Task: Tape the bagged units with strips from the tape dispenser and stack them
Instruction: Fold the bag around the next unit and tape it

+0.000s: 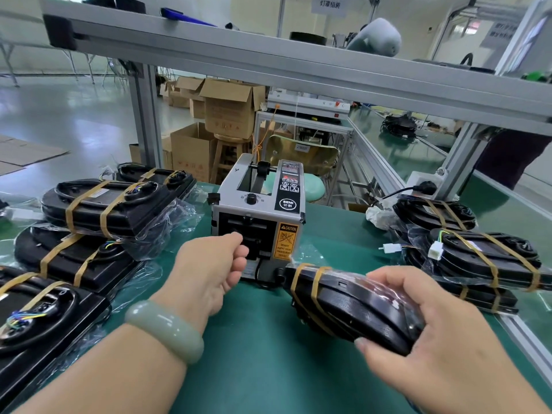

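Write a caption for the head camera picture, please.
Left hand at the tape dispenser, right hand holding a bagged unit.

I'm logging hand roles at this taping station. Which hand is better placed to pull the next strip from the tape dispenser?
Left. The left hand sits at the front outlet of the tape dispenser, fingers curled. The right hand grips the bagged unit, so it looks occupied.

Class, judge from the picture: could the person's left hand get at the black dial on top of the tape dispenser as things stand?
Probably yes. The left hand is at the front of the tape dispenser, just below the dial, and nothing lies between them.
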Demonstrator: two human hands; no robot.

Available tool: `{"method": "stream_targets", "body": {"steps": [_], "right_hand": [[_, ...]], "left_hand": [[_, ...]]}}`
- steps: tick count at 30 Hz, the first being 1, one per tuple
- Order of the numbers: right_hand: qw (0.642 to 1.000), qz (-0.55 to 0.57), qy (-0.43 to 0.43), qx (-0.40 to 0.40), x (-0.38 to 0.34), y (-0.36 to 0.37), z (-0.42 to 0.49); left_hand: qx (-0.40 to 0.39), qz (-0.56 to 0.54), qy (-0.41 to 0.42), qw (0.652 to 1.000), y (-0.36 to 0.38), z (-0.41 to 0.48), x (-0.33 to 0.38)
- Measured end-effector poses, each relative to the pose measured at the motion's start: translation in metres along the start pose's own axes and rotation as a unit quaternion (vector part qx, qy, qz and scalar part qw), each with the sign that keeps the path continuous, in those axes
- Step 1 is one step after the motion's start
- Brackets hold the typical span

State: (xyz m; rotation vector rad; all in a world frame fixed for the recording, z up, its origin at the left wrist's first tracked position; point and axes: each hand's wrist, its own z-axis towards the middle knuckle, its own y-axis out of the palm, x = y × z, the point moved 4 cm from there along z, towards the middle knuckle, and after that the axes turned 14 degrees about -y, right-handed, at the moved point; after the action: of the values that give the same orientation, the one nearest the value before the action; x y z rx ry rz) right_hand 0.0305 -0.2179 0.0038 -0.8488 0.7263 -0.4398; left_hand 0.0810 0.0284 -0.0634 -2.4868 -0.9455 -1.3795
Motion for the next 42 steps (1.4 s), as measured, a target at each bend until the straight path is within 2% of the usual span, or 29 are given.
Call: {"method": "stream_targets", "body": {"steps": [8,22,24,30,35,42], "right_hand": [[1.000,-0.013,-0.019,-0.015,0.000,0.004,0.000],[0.999,-0.037,0.016,-0.033,0.001,0.009,0.000],[0.999,-0.032,0.018,-0.031,0.002,0.009,0.000],[0.999,-0.018,0.019,-0.023,0.000,0.012,-0.004],[0.999,-0.003,0.028,0.034,-0.002,0.018,-0.012],[0.993,0.025,0.041,0.105,0.000,0.033,-0.025]], "left_hand": [[0.011,-0.015,-0.017,1.000,0.011,0.006,0.006],[0.100,-0.013,0.015,0.995,0.015,0.009,0.009],[0.071,-0.013,-0.003,0.997,0.012,0.003,0.005],[-0.110,-0.010,-0.068,0.992,0.003,-0.036,-0.014],[-0.145,-0.004,-0.048,0.988,0.000,-0.067,-0.029],[-0.221,0.043,0.034,0.974,0.017,-0.100,-0.055]]}}
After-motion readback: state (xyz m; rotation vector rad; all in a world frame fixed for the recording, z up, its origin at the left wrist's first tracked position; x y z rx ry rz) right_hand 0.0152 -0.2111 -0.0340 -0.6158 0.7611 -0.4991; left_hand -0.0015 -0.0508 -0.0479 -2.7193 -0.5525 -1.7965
